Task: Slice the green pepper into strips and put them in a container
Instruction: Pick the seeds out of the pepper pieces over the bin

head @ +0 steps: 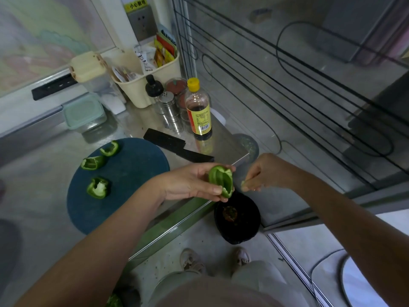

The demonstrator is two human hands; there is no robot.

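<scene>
Head view: left grip (190,185) holds a pepper piece (221,180); right grip (267,173) pinches a scrap (243,184) beside it.

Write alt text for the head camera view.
The left hand holds a hollowed green pepper piece while the right hand pinches a small pale scrap beside it, above a black bin. Three more pepper pieces lie on a round blue cutting board, a black knife beside it.

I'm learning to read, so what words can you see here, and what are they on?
"小心触电": on the yellow sticker above the wall socket.
The label on the yellow-capped bottle: too small to read.
The packets in the cream basket: too blurred to read.
</scene>
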